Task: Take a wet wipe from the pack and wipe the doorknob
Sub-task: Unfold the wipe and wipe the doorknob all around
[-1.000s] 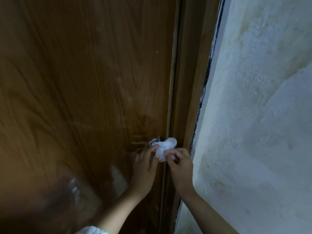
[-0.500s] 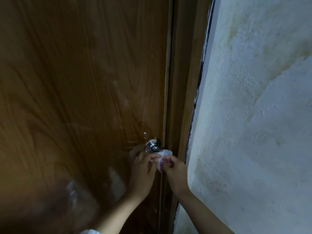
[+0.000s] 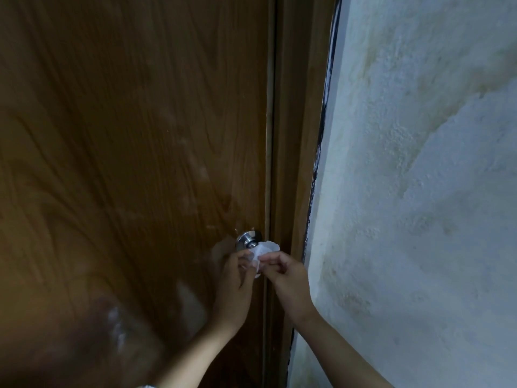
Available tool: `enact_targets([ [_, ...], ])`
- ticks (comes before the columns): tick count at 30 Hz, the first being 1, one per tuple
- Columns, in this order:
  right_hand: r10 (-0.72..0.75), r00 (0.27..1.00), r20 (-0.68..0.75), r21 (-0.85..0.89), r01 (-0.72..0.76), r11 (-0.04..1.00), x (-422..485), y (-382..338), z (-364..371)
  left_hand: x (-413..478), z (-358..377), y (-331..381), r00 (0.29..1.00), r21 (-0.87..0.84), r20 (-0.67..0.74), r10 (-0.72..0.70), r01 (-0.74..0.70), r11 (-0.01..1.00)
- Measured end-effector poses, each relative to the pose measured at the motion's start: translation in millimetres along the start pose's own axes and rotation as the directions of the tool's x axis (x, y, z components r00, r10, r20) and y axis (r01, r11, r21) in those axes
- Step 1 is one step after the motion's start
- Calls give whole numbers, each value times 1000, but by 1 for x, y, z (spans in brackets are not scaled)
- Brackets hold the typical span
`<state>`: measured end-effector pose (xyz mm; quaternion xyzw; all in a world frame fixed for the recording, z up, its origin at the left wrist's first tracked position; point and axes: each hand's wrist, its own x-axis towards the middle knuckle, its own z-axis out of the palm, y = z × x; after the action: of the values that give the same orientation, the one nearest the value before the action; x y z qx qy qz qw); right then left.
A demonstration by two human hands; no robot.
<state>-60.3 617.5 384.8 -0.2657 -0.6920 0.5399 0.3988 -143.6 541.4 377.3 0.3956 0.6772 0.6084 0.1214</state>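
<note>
White wet wipe pinched by left hand and right hand beside doorknob.

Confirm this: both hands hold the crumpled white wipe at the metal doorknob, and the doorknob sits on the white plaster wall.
Wrong in one respect. The head view shows both the left hand and right hand holding the wipe at the doorknob, but it sits on the brown wooden door, not the wall.
</note>
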Motion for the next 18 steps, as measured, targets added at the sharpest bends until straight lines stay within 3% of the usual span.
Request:
enact_targets([
  [10, 132, 987, 87, 342, -154, 927, -1, -18, 2, 2, -12, 7, 997, -103, -36, -73, 69, 992],
  [18, 161, 968, 191, 234, -204, 950, -8, -14, 5, -4, -15, 4, 993, -123, -66, -93, 84, 989],
])
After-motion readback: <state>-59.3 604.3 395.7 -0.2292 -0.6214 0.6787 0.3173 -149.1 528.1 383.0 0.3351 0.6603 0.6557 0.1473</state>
